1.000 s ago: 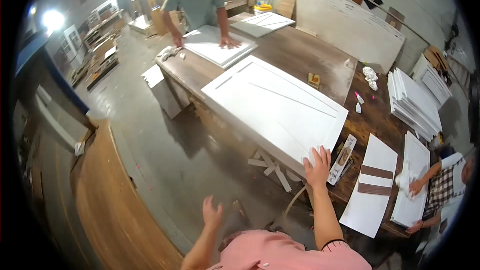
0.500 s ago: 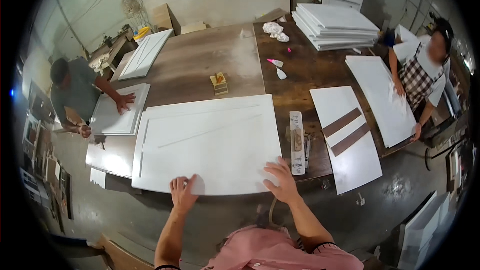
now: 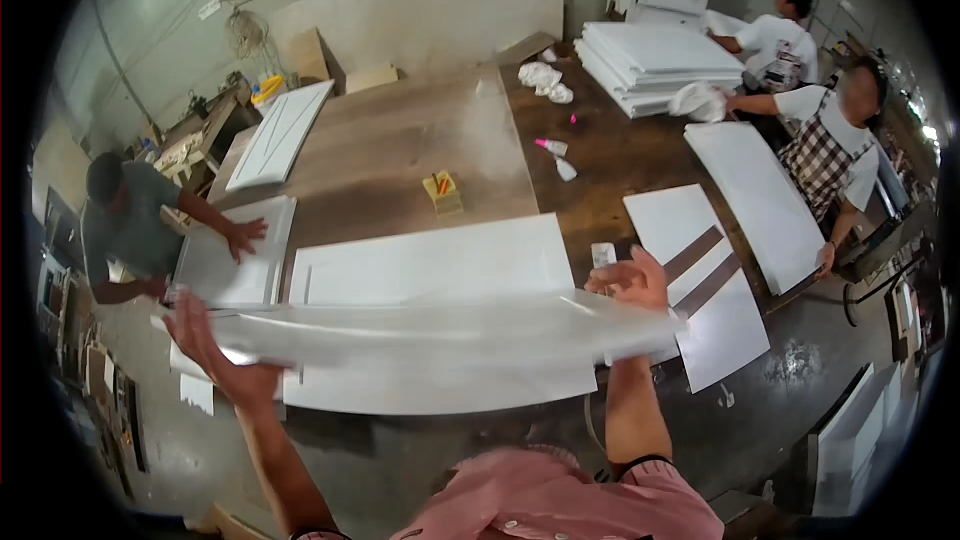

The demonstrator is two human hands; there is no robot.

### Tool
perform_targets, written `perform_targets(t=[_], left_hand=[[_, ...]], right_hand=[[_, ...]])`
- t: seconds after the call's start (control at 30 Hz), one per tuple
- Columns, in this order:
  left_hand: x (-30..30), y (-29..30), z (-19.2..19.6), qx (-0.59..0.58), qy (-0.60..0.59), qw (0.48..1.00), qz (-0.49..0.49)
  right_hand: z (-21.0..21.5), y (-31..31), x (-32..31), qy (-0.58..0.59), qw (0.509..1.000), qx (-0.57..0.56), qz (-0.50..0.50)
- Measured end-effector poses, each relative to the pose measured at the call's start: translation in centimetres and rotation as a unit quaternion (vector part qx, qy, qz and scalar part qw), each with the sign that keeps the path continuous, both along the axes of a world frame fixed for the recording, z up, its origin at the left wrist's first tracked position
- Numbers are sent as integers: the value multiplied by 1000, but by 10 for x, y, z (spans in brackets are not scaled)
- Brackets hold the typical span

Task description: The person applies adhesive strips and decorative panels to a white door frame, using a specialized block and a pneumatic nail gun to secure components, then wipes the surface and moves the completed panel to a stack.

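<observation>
A long white panel (image 3: 430, 335) hangs raised above the table front, tilted nearly edge-on to me and blurred by motion. My left hand (image 3: 225, 355) holds its left end, the fingers pointing up and the palm against it. On the right end my right hand (image 3: 637, 283) grips it, fingers curled at the upper edge. Below lies another white panel (image 3: 440, 255) with a raised border strip, partly hidden by the lifted one.
A yellow block (image 3: 443, 195) and small glue bottles (image 3: 565, 170) lie on the brown table (image 3: 400, 140). White panels (image 3: 650, 55) are stacked at the back right. A white board with brown strips (image 3: 695, 260) lies at right. People (image 3: 140, 230) work at both sides.
The panel has come up off the one beneath and tilted toward edge-on. Both my hands have risen and spread apart with it. Another person now shows at the back right.
</observation>
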State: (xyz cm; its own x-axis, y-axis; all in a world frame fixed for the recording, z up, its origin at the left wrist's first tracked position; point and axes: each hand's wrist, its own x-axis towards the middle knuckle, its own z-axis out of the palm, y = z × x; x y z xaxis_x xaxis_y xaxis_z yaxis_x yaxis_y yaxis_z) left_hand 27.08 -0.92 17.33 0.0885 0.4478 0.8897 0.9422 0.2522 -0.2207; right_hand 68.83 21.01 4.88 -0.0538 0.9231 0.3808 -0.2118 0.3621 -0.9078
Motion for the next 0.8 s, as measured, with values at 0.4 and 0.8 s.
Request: perform_targets(t=[0.4, 0.8], left_hand=[[-280, 12, -222, -65, -687, 717, -100], [-193, -77, -240, -308, -661, 675, 109]], right_hand=[[-113, 77, -48, -79, 986, -29, -145], [-126, 13, 4, -438, 878, -176, -82]])
